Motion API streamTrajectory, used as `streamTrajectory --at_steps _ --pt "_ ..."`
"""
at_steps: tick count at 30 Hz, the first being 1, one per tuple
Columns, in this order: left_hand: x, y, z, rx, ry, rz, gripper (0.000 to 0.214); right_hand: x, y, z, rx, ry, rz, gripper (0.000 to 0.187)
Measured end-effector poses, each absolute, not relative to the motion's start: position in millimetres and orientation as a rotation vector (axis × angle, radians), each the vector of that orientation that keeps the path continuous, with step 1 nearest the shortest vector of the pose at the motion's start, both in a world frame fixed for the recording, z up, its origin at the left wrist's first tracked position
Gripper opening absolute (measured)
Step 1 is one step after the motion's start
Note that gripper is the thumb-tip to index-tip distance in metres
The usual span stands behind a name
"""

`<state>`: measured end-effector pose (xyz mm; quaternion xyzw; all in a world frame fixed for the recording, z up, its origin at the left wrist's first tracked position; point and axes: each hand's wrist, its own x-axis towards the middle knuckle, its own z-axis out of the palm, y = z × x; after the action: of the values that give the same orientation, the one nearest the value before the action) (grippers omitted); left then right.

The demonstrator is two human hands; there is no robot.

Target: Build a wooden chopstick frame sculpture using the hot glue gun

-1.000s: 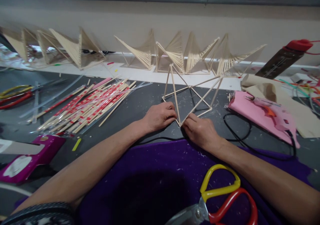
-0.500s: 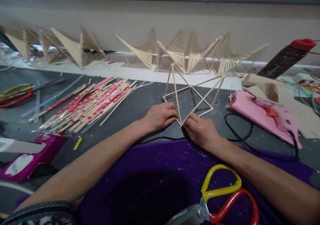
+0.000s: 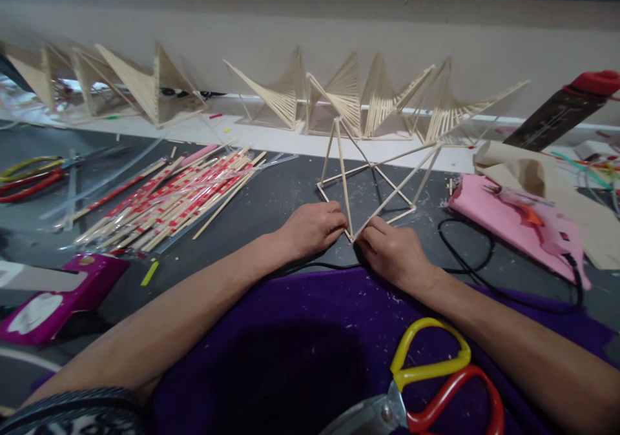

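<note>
A frame of thin wooden sticks (image 3: 372, 170) stands on the dark table, its near corner pointing at me. My left hand (image 3: 312, 228) is closed, its fingers pinching the sticks at that corner from the left. From the right, my right hand (image 3: 392, 251) is closed on the same corner joint. Both forearms rest over a purple cloth (image 3: 290, 351) at the table's near edge.
A pile of red-and-white wrapped chopsticks (image 3: 169, 199) lies to the left. Several finished stick models (image 3: 339, 96) line the back wall. A pink cloth with a glue gun (image 3: 523, 219) and black cord lies right. Yellow-and-red scissors (image 3: 431, 383) lie on the purple cloth; a magenta box (image 3: 53, 296) sits left.
None in the hands: both stay pinched on the frame's near corner. Only my view has shifted slightly.
</note>
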<state>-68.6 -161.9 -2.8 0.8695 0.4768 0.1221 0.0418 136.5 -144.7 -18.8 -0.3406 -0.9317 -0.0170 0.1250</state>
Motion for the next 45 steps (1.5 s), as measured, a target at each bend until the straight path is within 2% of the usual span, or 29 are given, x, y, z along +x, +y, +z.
streamTrajectory --at_steps 20,27,45 --pt "-74 -193 -5 2.627 1.334 0.613 0.029 139 -146 -22 -0.911 -2.602 -0.095 0.028" --pt "-67 -195 -6 2.802 1.326 0.545 0.030 139 -144 -25 -0.889 -2.597 -0.161 0.026" --pt "-64 -197 -8 2.840 1.315 0.654 0.027 138 -143 -25 -0.881 -2.602 -0.165 0.025"
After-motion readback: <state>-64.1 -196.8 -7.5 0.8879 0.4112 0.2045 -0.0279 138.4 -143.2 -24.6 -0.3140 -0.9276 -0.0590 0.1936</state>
